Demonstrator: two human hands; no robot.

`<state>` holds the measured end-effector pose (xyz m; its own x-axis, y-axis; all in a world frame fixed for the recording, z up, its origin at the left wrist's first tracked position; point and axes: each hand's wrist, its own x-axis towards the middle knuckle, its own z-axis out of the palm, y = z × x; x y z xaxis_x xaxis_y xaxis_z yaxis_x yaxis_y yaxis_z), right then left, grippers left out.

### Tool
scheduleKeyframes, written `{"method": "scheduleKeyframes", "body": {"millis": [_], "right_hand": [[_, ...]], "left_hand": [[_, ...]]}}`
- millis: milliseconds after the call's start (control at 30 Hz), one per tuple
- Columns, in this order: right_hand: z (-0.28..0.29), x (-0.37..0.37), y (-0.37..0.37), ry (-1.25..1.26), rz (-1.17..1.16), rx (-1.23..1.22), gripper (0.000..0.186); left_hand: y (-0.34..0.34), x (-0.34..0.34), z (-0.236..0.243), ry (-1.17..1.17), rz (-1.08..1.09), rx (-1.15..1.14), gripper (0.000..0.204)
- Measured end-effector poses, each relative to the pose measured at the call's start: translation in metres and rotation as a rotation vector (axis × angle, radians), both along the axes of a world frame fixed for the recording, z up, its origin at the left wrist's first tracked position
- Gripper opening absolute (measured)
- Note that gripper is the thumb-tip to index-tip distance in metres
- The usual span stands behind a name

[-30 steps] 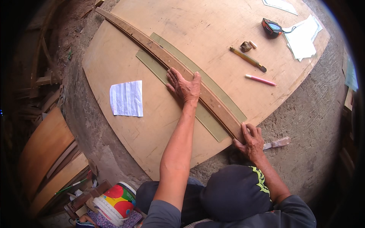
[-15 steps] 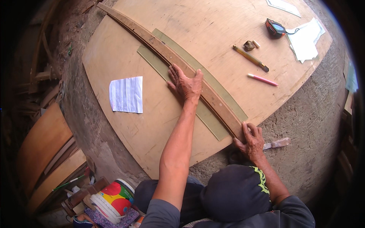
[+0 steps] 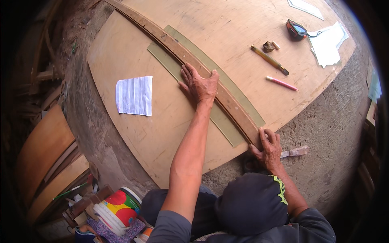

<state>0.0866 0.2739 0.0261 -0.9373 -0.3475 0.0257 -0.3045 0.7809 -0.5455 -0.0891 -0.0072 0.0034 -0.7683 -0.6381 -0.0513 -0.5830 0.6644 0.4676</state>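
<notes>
A long wooden straightedge (image 3: 162, 40) lies diagonally across a strip of greenish glass (image 3: 247, 111) on a plywood board (image 3: 121, 65). My left hand (image 3: 200, 83) straddles the straightedge near its middle, thumb at the right edge and fingers at the left, gripping it against the glass. My right hand (image 3: 266, 148) holds the near end of the straightedge at the board's edge, thumb and fingers around it. To the right lie a yellowish pen-shaped tool (image 3: 268, 60), a pink pen (image 3: 281, 83) and a small brown lump (image 3: 268, 47).
A striped paper (image 3: 133, 95) is on the left; a tape measure (image 3: 296, 30) and white sheets (image 3: 326, 44) are upper right. A scraper-like tool (image 3: 296, 152) lies beyond my right hand. Curved wood pieces (image 3: 44, 150) and a colourful bucket (image 3: 117, 208) stand lower left.
The view has shifted a little, so the board and the things on it sit higher and slightly right in the picture. Both hands keep their places on the straightedge.
</notes>
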Motion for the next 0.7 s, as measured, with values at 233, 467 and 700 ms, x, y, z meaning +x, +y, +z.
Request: {"method": "scheduleKeyframes", "body": {"millis": [233, 467, 700], "right_hand": [[-0.0006, 0.0007, -0.0006, -0.008, -0.006, 0.012, 0.08], [-0.0034, 0.0014, -0.0007, 0.021, -0.001, 0.021, 0.08], [-0.0032, 0.0012, 0.001, 0.008, 0.001, -0.002, 0.079]], "left_hand": [[-0.0009, 0.0003, 0.0001, -0.008, -0.021, -0.022, 0.114], [-0.0037, 0.0015, -0.0038, -0.024, -0.052, -0.044, 0.114], [-0.0041, 0.0016, -0.0085, -0.014, -0.045, -0.03, 0.114]]}}
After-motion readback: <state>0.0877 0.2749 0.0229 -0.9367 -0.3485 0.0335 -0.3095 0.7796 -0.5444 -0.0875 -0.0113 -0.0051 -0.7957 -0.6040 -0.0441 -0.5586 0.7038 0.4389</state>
